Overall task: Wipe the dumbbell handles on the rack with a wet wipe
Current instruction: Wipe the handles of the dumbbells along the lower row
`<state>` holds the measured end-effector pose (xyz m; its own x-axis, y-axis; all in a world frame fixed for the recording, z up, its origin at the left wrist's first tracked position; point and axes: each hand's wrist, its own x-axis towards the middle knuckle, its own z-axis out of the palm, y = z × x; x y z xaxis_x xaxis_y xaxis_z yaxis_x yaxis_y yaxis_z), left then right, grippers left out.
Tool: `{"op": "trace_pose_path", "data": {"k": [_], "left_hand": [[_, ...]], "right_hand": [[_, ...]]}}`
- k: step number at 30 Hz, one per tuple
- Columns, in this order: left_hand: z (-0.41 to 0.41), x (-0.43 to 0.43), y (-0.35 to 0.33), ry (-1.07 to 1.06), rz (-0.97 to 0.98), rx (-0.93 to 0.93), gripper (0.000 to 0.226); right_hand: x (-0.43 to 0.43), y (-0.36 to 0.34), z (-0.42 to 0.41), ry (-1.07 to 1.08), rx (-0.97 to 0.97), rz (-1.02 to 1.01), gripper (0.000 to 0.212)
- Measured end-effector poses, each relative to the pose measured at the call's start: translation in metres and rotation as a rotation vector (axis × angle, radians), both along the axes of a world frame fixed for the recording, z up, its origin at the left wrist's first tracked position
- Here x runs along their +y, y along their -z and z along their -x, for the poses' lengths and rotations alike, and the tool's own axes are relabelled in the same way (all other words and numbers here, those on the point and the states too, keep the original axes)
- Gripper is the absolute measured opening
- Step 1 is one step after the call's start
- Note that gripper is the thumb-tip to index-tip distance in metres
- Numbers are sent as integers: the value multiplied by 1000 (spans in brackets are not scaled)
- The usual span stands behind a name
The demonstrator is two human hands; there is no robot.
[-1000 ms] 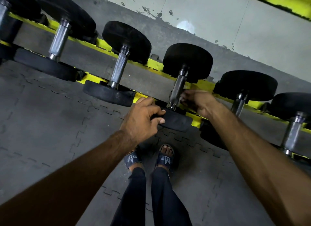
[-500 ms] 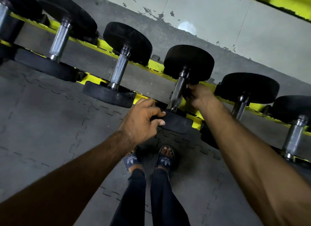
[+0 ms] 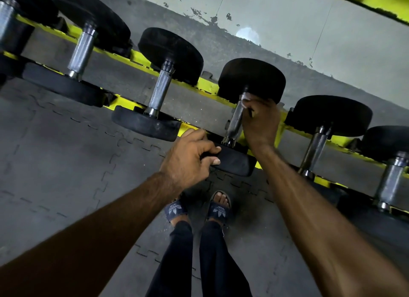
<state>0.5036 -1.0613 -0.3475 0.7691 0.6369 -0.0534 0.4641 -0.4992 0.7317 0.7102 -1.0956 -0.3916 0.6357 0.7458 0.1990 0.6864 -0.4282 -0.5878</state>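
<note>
Dumbbell [image 3: 252,79], mid yellow rack [image 3: 207,87]: prob. heavy, won't roll. Knurled steel handle [image 3: 235,121]: stiff, grippy; take hold there. R hand [image 3: 261,124] curls soft, limp wet wipe [image 3: 246,97] round handle's far end; L hand [image 3: 186,159] grips near head [image 3: 234,161], steadying.

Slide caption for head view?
Right hand presses wet wipe to racked dumbbell handle; left hand grips its near head.

The wet wipe [image 3: 246,98] lies mostly hidden inside the right hand [image 3: 261,122], only a corner showing.
</note>
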Motion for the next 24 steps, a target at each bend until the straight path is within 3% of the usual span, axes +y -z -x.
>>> {"op": "trace_pose_path", "data": {"k": [3, 6, 8, 10, 15, 17, 21, 24], "left_hand": [[0, 1, -1, 4, -10, 6, 20], [-1, 2, -3, -6, -8, -2, 21], [-2, 2, -3, -4, -4, 5, 21], [-2, 2, -2, -3, 0, 4, 21], [0, 1, -2, 1, 3, -3, 20], [1, 1, -2, -3, 1, -6, 20], [1, 0, -2, -14, 10, -2, 23], [1, 0, -2, -12, 8, -1, 24]], "right_hand": [[12, -11, 7, -272, -224, 198, 27], [30, -24, 19, -404, -382, 534, 41], [40, -35, 27, -468, -408, 755, 28], [45, -44, 32, -506, -406, 848, 25], [29, -50, 21, -672, -298, 731, 15], [27, -44, 0, -617, -213, 601, 13], [1, -33, -10, -310, 9, 303, 14], [-33, -36, 11, -356, 94, 204, 23]]}}
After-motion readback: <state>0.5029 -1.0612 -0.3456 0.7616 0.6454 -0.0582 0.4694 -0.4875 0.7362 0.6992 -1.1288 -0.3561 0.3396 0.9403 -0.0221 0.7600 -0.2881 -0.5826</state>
